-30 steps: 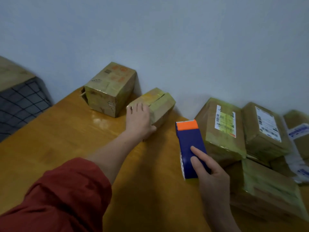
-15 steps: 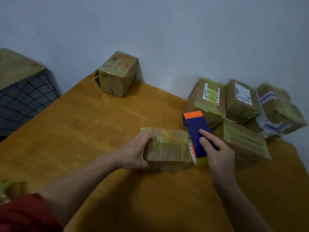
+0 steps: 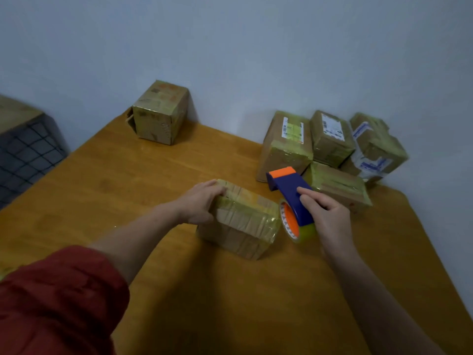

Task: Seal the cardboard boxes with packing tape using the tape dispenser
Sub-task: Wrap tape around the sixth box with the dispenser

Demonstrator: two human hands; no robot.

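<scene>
The left hand (image 3: 201, 204) grips the left end of the small box (image 3: 243, 224), fingers curled over its top edge, pinning it to the bench (image 3: 115, 196). Just right of the box, the right hand (image 3: 330, 219) holds the tape dispenser (image 3: 290, 196), forefinger along its top, with the roll beside the box's right end. The step looks like lining up. Next, the tape end wants pressing onto the box and drawing toward the left hand.

The left hand (image 3: 198, 204) grips the box (image 3: 243, 224) at its left end, fingers curled over the top edge. Right of the box, the right hand (image 3: 329, 216) holds the dispenser (image 3: 290, 189), forefinger extended.
</scene>
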